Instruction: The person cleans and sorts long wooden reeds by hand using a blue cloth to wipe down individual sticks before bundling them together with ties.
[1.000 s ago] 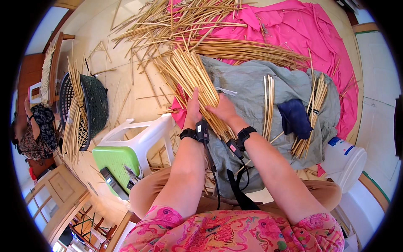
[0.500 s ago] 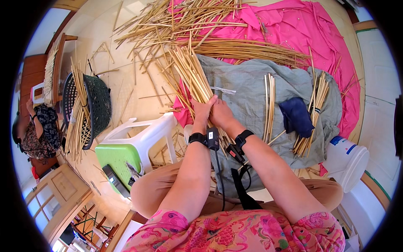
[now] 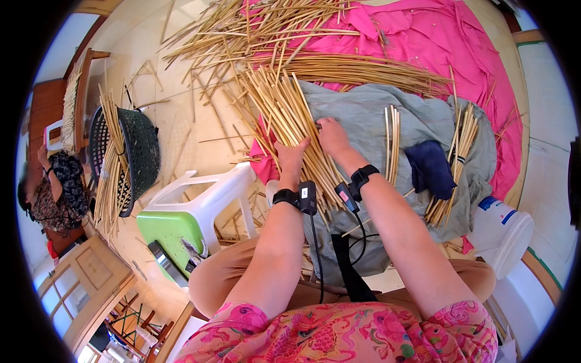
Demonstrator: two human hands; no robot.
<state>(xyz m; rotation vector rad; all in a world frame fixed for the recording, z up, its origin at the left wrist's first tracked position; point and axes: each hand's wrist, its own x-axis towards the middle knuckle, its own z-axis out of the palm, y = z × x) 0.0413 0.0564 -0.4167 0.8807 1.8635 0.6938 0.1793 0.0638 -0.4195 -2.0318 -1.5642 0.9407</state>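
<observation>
Over the left part of a grey cloth [image 3: 357,121], a loose bundle of tan sticks [image 3: 281,106] is lying at a slant, its far end leaning leftward and its near end pointing toward the person's lap. Across its lower half, the left hand [image 3: 292,156] is clasping it, the grip curving partway round the sticks with the thumb showing on the right. Against the bundle's right edge, the right hand [image 3: 334,137] is resting with bent fingers; whether its grip is pinching any stick, I cannot tell. Farther right, a few paler sticks [image 3: 392,139] are lying near a navy cloth [image 3: 431,172], which is resting beside a tied bundle [image 3: 463,139]. Beyond, long thin sticks [image 3: 369,69] are stretching across a pink cloth [image 3: 417,36].
</observation>
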